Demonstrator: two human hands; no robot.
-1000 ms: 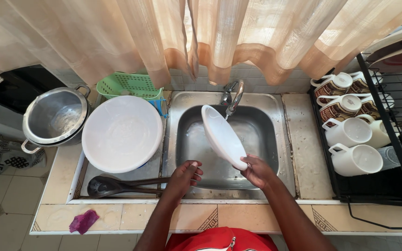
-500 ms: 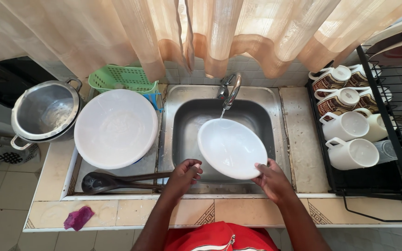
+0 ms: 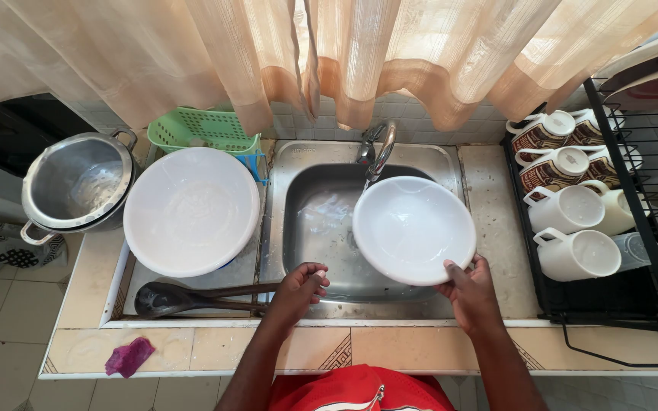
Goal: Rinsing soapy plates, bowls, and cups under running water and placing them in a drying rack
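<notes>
Now, largest first: the sink sits sunk in the bench, and over its right side a white plate is tilted, gripped at the near rim by the right hand; the left hand rests loosely curled, empty, on the front edge

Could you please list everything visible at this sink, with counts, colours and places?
plate: 1, white, over the sink, held at its rim
sink: 1, steel, centre
tap: 1, steel, behind sink
large bowl: 1, white, on draining board
ladles: 2, dark, front of draining board
pot: 1, steel, far left
basket: 1, green, behind bowl
cloth: 1, purple, counter edge
mugs: about 6, white and patterned, rack
left hand: empty, at sink's front edge
right hand: grips plate
</notes>
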